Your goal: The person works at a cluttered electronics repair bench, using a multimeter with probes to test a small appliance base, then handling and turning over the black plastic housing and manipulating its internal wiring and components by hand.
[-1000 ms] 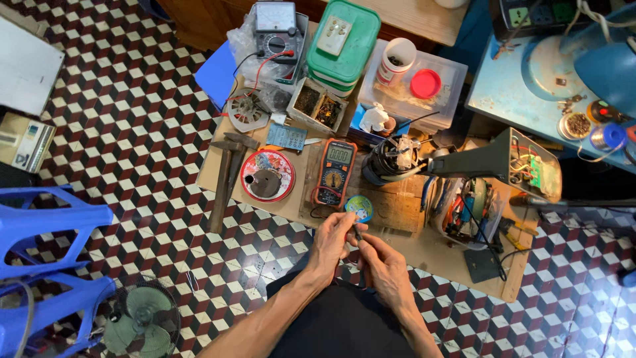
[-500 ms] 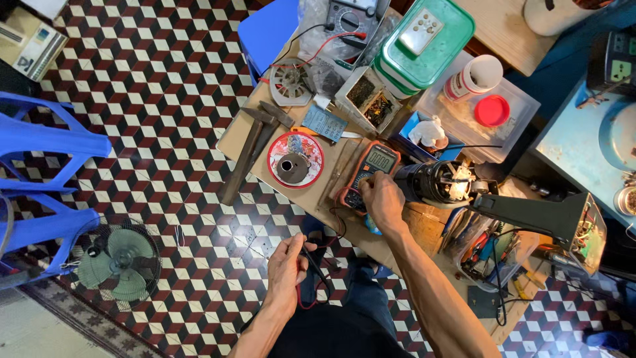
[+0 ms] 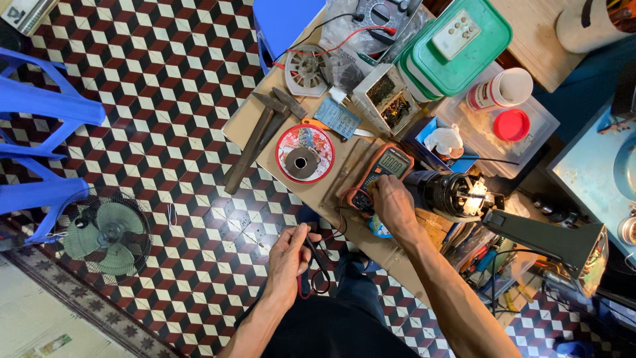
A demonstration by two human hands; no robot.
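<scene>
My right hand [image 3: 392, 203] rests on the lower half of an orange and grey multimeter [image 3: 386, 171] lying on a low wooden board [image 3: 246, 118], fingers curled over its dial area. My left hand [image 3: 289, 257] hovers over the tiled floor beside the board and grips the black and red test probes [image 3: 318, 255], whose leads loop down between my knees. A dark cylindrical motor [image 3: 445, 193] lies just right of the meter.
On the board lie a red solder spool [image 3: 305, 154], two hammers [image 3: 255, 140], a small fan grille [image 3: 306, 69], a box of parts [image 3: 385, 99] and green-lidded containers [image 3: 457, 46]. Blue plastic chairs [image 3: 40, 152] and a green fan [image 3: 103, 233] stand left on the checkered floor.
A second ago both hands worked together near my lap. The right hand has since reached up onto the multimeter and stays there, while the left keeps the probes; the view swung left.
</scene>
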